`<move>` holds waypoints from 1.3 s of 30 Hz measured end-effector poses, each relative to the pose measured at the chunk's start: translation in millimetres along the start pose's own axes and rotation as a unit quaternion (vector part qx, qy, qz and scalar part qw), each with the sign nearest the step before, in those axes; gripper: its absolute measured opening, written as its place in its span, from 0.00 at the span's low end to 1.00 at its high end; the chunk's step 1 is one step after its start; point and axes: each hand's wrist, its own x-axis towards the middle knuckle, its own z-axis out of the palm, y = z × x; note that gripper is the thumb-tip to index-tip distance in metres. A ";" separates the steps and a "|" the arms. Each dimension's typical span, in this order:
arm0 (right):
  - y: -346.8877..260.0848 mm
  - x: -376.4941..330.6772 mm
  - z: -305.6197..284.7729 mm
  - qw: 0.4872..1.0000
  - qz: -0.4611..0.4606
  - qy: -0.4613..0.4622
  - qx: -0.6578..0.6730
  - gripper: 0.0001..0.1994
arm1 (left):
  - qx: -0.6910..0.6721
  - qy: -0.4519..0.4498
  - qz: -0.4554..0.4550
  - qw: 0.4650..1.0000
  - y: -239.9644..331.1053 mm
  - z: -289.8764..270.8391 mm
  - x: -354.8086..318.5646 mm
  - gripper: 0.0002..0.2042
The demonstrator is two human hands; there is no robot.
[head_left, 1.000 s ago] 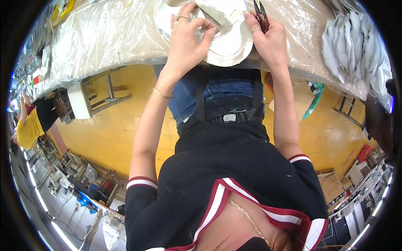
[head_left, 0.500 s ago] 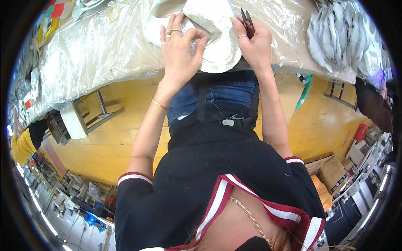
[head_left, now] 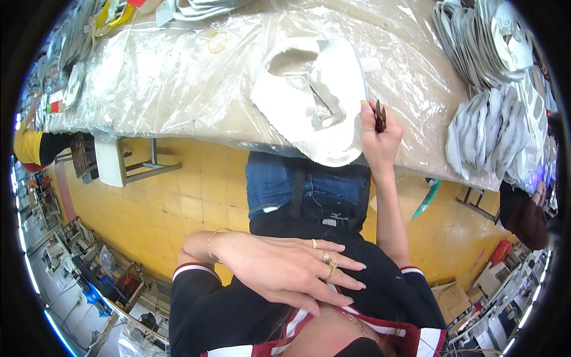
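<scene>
A white shoe upper (head_left: 341, 68), with openings showing a greyish inside, lies on the plastic-covered table and reaches over its near edge. My right hand (head_left: 382, 140) is closed at its right edge, thumb against it. Small dark thread snips (head_left: 379, 116) are held in that same hand, their points sticking up past the fingers. In front of my chest, well away from the table, my left hand (head_left: 291, 268) is raised with fingers stretched out and nothing in it. Rings and a bracelet show on it.
Clear plastic sheeting (head_left: 172, 77) covers the table. Stacked white and grey pieces (head_left: 485, 134) stand at the right, with more pieces (head_left: 202, 7) at the far left. A pale stool (head_left: 111, 162) is below the table's left side. Other people (head_left: 523, 214) are at both sides.
My left hand has left the shoe upper and come back to my chest. The view has shifted, so more of the table shows. My right hand still holds the snips at the upper's edge.
</scene>
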 end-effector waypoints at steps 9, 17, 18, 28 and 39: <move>0.3 -1.1 2.9 0.999 -0.030 0.018 0.034 0.08 | 0.034 0.046 -0.022 0.998 4.2 -14.2 -4.0 0.07; -1.8 -1.2 0.6 1.000 -0.018 -0.005 0.019 0.11 | -0.028 0.050 -0.072 0.996 2.5 -4.6 -18.9 0.14; -1.4 -1.2 0.5 1.000 -0.016 -0.007 0.017 0.11 | -0.036 0.081 -0.049 0.995 0.2 -1.9 -19.6 0.15; -3.7 -1.9 0.9 0.999 0.014 -0.012 0.044 0.12 | -0.005 -0.100 0.002 0.995 -1.6 -8.3 -27.4 0.30; -47.3 -16.1 -32.8 0.975 -0.087 -0.026 -0.204 0.19 | 0.523 0.424 -0.309 0.671 -92.2 -65.5 0.1 0.07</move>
